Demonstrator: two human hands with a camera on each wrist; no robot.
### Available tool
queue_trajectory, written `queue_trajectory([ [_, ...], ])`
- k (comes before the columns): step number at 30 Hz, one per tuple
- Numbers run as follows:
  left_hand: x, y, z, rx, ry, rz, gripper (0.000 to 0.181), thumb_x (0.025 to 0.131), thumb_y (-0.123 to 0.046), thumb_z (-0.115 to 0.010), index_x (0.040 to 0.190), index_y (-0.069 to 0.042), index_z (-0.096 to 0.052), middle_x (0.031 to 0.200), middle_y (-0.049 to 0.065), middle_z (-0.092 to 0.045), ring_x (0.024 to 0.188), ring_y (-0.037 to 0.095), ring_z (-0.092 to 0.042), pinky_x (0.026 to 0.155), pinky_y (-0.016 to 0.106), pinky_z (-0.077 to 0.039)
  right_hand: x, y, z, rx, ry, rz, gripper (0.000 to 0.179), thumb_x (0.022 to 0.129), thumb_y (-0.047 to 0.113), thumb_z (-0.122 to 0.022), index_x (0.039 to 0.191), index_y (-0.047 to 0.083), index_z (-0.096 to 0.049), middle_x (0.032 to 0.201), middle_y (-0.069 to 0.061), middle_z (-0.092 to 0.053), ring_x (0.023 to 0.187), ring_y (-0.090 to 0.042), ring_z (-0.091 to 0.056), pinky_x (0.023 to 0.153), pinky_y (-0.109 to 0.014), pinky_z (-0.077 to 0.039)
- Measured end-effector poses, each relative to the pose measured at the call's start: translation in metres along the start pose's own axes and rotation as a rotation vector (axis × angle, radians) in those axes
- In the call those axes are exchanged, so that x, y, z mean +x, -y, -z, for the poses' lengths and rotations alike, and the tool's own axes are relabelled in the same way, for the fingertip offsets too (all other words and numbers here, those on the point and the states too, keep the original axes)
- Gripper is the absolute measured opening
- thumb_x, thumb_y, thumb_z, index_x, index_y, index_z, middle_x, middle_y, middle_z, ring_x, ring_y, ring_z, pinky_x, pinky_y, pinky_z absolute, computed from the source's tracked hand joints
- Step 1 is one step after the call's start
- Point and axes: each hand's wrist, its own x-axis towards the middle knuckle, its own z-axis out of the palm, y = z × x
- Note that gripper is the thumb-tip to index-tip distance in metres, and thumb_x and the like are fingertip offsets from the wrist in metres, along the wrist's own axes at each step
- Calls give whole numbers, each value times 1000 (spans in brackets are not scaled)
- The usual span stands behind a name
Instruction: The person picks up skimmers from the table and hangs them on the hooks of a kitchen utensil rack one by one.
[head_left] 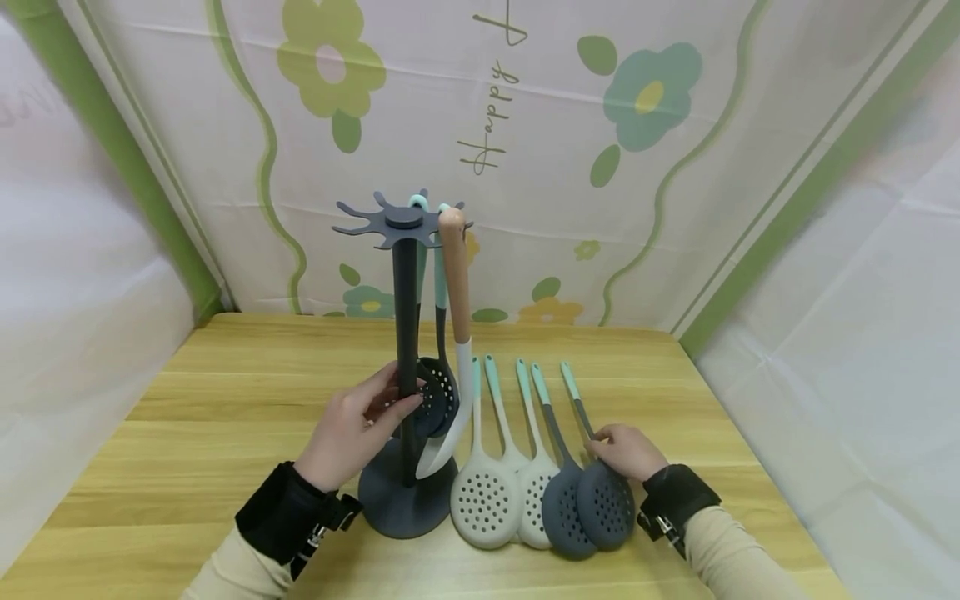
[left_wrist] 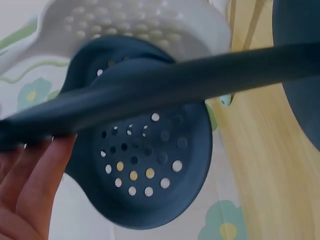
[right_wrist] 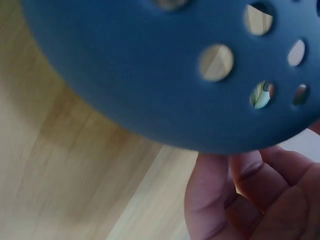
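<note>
A dark utensil stand (head_left: pixel 406 317) with a round base and a hooked top stands left of centre. My left hand (head_left: pixel 348 429) grips its pole, thumb in front and fingers behind. From the hooks hang dark skimmers (left_wrist: pixel 150 192) with mint handles and a white skimmer (head_left: pixel 465 383) with a wooden handle. On the right, my right hand (head_left: pixel 630 452) holds a dark skimmer (head_left: pixel 606 504) near its neck. In the right wrist view, the thumb and fingers (right_wrist: pixel 207 195) meet at the rim of its perforated head, partly hidden behind it.
Beside the stand's base (head_left: pixel 405 521), several pale skimmers (head_left: pixel 486 504) with mint handles lie in a row on the wooden table (head_left: pixel 247 383). Another dark skimmer (head_left: pixel 566 512) lies partly under the held one. A flowered cloth (head_left: pixel 525 200) hangs behind the table.
</note>
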Motion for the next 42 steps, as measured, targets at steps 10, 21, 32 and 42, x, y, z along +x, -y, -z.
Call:
queue_trajectory([
  [10,23,0,15,-140,220,101,40,96,-24,-64,126,3,-66,100,11,-75,79,16,-69,66,31,-58,3,-2,3,62,6,-28,51,99,31,-55,116,-16,-68,109,-27,-70,96,-34,-67,80,-50,-57],
  [21,42,-1,29,-382,397,231,49,94,-22,-67,132,9,-60,111,20,-72,101,37,-71,84,39,-60,5,0,4,64,16,-8,48,98,26,-56,115,-17,-68,112,-30,-69,101,-40,-66,82,-52,-57],
  [32,41,0,32,-453,393,218,48,95,-15,-64,135,11,-56,116,26,-69,106,32,-71,88,38,-59,5,3,7,83,35,11,44,97,21,-59,115,-18,-67,112,-31,-69,98,-37,-67,79,-50,-58],
  [42,37,1,30,-367,335,124,42,94,-13,-65,126,13,-61,106,23,-72,96,38,-72,81,35,-61,7,2,3,94,14,21,42,96,19,-60,113,-18,-67,106,-27,-71,86,-25,-67,69,-42,-60],
])
